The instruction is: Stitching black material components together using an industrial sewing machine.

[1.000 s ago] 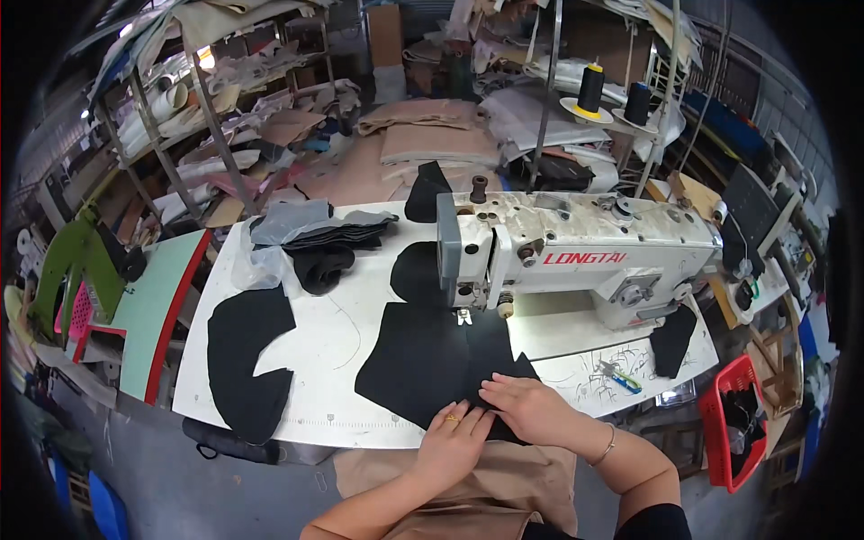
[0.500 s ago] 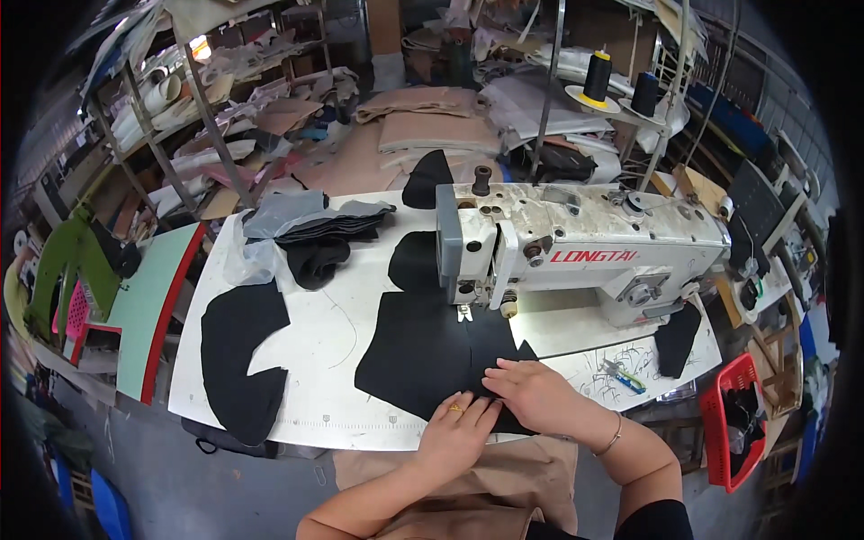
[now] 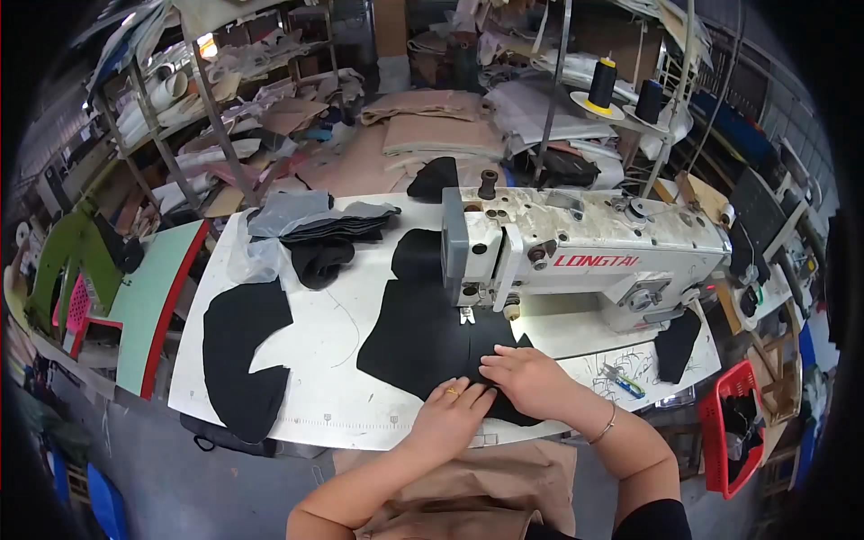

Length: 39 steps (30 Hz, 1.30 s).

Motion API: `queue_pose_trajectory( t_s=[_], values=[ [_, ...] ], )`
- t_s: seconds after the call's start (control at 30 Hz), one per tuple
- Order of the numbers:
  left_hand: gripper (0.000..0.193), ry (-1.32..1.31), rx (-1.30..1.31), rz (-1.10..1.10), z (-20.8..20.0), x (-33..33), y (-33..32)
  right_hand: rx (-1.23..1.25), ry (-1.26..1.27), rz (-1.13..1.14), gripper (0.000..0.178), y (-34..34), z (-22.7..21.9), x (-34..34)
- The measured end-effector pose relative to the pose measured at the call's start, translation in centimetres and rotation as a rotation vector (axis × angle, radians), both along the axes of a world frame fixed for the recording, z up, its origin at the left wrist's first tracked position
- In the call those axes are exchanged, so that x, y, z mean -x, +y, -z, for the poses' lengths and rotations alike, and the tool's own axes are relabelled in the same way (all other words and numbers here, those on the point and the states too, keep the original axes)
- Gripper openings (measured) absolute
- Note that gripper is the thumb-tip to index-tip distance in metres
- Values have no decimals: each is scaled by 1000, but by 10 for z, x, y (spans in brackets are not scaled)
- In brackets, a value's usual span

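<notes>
A large black fabric piece (image 3: 414, 337) lies under the presser foot (image 3: 466, 315) of a white sewing machine (image 3: 585, 247). A seam line runs down it from the foot toward me. My left hand (image 3: 454, 416), with a ring on one finger, rests its fingers on the near edge of the fabric. Close beside it, my right hand (image 3: 526, 380) lies with extended fingers on the fabric's right part. The fingertips of both hands nearly meet at the seam line. Both thumbs are mostly hidden. Another black piece (image 3: 414, 255) lies behind, partly covered by the machine head.
A curved black cutout (image 3: 238, 360) and a stack of dark pieces (image 3: 328, 234) lie on the white table (image 3: 315, 396) to the left. Thread snips (image 3: 624, 382) sit among thread ends at right. A red basket (image 3: 713, 427) stands off the right edge.
The large black fabric piece has slid away from me under the presser foot. Both my hands have moved slightly forward with it, still resting on it.
</notes>
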<state>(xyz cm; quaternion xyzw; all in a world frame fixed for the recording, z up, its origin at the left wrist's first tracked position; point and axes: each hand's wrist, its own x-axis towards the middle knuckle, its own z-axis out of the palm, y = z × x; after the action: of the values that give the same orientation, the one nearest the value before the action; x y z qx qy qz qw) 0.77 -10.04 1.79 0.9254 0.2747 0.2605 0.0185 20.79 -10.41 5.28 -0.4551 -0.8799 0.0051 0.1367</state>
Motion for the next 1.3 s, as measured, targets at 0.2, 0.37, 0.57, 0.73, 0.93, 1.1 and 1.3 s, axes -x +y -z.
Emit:
queue_pose_trajectory(
  t_s=[0.2,0.37,0.57,0.73,0.93,1.1,1.3],
  values=[
    [34,55,-16,8,0,3,17,32,-32,-3,31,13,2,-2],
    [35,69,23,9,0,8,30,32,-65,18,30,22,3,1],
    [35,56,49,25,-2,10,30,-85,-70,24,29,23,3,10],
    [39,0,36,40,2,11,33,-103,311,133,26,39,3,6],
    [36,-30,154,27,0,14,29,-17,401,10,26,44,8,-15],
    [28,55,179,78,-7,32,42,-66,156,-67,29,33,10,-12],
    [26,121,255,133,-9,41,49,79,326,47,26,37,3,-12]
  ],
)
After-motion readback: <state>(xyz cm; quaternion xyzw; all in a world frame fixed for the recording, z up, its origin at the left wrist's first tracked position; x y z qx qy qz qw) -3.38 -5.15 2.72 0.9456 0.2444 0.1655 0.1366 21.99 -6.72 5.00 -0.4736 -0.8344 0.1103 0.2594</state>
